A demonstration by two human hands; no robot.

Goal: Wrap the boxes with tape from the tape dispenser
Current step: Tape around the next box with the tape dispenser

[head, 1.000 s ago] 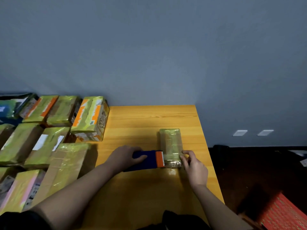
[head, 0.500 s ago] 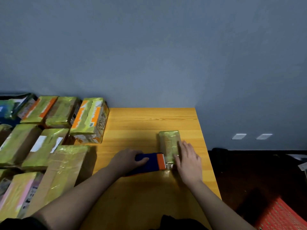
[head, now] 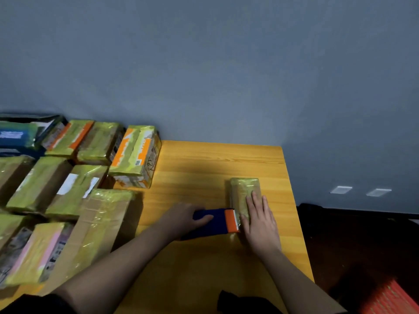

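Left hand (head: 181,219) grips dispenser (head: 215,223) — orange end rightward; right hand (head: 258,223) flat on box (head: 243,191).

Handwriting on the orange-striped box (head: 136,155) seems illegible.

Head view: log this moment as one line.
left hand grips tape dispenser | right hand flat on small box | table

arms: bare forearms | sleeve (head: 40,303): dark, short | hands: no gloves
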